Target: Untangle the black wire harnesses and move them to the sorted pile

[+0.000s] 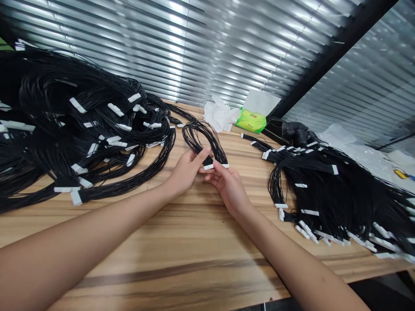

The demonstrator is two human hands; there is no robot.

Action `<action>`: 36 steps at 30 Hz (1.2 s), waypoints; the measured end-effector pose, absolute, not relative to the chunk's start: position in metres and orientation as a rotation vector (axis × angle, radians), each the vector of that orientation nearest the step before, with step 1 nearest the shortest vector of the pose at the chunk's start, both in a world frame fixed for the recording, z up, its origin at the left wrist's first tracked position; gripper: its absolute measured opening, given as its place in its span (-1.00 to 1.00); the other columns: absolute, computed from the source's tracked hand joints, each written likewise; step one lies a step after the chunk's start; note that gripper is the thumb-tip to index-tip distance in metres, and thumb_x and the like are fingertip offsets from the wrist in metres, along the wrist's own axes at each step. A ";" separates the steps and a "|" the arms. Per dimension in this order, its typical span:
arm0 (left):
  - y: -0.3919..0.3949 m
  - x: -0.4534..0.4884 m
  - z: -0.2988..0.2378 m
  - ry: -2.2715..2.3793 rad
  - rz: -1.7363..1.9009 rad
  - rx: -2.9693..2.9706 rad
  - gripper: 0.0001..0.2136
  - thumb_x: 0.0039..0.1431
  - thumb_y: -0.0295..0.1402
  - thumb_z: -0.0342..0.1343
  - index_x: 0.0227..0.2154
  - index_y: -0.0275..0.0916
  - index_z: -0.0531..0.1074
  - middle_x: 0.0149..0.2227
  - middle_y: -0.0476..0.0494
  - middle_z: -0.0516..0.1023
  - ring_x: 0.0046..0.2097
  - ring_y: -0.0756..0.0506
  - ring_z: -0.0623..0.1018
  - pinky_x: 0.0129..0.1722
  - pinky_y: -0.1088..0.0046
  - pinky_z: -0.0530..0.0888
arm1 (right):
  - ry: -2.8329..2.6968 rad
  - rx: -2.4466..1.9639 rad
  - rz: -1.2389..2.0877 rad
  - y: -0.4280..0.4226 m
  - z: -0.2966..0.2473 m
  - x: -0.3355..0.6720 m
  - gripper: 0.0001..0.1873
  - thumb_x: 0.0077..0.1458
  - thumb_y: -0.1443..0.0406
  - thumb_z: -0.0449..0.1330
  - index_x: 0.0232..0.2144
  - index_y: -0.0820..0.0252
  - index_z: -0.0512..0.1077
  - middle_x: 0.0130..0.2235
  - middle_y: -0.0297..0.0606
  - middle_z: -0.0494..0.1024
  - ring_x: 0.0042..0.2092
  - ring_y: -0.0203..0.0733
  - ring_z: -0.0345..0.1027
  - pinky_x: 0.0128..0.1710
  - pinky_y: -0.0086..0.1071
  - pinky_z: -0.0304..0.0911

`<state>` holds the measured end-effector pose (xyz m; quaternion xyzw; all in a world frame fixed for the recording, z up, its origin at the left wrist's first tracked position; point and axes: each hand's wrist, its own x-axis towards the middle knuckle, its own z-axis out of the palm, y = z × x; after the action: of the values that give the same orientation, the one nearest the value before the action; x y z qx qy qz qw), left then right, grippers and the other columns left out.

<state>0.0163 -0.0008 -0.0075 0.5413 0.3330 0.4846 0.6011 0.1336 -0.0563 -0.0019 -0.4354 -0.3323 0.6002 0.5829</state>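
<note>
Two hands, left [185,170] and right [228,186], fingers pinching black wires [203,140]

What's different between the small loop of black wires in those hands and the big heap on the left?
The small loop is a single bundle; the big heap is many bundles piled. The loop is held by the left hand and right hand; the heap lies on the table. Both are thin black wires ending in white connectors.
</note>
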 end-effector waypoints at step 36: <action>0.020 0.005 -0.012 1.076 1.478 1.224 -0.70 0.00 -0.54 -0.01 -0.17 -0.16 0.25 -0.18 -0.06 0.47 -0.30 0.03 0.47 -0.23 0.50 0.41 | -0.795 -1.059 1.041 -0.059 -0.003 0.131 -0.69 -0.02 0.06 0.24 -0.54 0.16 0.33 -0.49 -0.34 0.51 -0.55 -0.35 0.06 -0.46 -0.38 0.08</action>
<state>0.0053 0.0201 -0.0121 0.4958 0.4358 0.5987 0.4537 0.1308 -0.0588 -0.0027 -0.4691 -0.3521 0.4613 0.6657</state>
